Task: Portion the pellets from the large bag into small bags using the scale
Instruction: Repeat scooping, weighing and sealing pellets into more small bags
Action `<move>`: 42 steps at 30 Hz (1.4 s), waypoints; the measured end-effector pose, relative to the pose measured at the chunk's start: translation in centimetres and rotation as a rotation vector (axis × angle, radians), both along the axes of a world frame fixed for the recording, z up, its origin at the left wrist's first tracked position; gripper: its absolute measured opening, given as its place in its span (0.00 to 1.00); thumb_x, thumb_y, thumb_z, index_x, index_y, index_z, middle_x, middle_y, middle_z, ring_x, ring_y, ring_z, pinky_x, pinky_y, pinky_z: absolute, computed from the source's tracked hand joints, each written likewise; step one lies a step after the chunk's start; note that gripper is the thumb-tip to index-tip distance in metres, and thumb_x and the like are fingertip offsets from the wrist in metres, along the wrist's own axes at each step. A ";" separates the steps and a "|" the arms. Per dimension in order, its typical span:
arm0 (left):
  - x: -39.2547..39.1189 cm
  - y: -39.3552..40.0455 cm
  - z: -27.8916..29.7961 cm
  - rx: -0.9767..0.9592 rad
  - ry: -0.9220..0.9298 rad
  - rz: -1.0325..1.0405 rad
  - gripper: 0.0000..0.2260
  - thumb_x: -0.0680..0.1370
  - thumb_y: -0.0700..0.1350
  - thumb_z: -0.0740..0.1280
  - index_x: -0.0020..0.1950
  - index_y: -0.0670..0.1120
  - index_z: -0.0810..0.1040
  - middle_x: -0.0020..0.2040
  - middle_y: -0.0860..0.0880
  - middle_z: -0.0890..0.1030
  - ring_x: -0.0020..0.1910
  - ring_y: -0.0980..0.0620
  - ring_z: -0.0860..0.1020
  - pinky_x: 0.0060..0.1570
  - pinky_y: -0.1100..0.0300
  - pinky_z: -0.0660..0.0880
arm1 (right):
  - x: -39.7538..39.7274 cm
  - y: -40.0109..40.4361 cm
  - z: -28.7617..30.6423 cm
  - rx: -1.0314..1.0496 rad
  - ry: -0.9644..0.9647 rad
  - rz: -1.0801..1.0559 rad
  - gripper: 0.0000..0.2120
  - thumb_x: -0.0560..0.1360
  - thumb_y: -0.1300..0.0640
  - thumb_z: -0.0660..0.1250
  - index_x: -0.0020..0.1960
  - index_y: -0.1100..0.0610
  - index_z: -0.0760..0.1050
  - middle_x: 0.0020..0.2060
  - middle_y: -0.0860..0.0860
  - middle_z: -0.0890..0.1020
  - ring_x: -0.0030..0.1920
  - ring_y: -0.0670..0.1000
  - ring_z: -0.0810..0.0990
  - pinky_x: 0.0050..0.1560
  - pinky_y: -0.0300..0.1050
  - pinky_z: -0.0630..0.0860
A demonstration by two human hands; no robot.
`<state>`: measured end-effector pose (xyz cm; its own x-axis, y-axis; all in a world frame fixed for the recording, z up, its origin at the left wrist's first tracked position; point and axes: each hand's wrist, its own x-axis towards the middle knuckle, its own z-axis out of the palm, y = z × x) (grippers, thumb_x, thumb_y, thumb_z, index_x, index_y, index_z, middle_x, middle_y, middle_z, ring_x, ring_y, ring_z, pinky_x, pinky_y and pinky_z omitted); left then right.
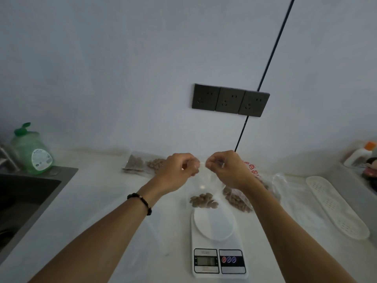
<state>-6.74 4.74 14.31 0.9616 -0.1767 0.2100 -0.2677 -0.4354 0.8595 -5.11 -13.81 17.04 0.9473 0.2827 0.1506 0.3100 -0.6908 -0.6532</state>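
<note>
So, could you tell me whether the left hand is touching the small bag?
Touching: the head view shows the left hand pinching the top edge of the small bag, opposite the right hand.

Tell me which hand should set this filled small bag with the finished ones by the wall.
Left. The finished bags lie just beyond the left hand; the right hand would have to cross over. Both pinch the top of the small bag.

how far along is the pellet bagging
Done: filled small bags lie by the wall. In hand: left hand and right hand pinch the top of a small bag holding pellets, above the scale. Left: the large bag still holds pellets.
</note>
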 end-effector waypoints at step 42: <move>17.0 21.0 -12.4 0.397 -0.002 0.339 0.18 0.73 0.41 0.72 0.62 0.45 0.74 0.60 0.45 0.72 0.54 0.48 0.74 0.55 0.50 0.74 | 15.4 16.6 -16.4 0.559 0.495 -0.577 0.11 0.69 0.66 0.64 0.30 0.58 0.77 0.27 0.53 0.77 0.29 0.55 0.78 0.43 0.55 0.83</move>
<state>10.21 25.76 1.87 0.9783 0.0786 0.1917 -0.0561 -0.7903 0.6101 10.25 2.80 0.66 0.9110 -0.2418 -0.3342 -0.3835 -0.1979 -0.9021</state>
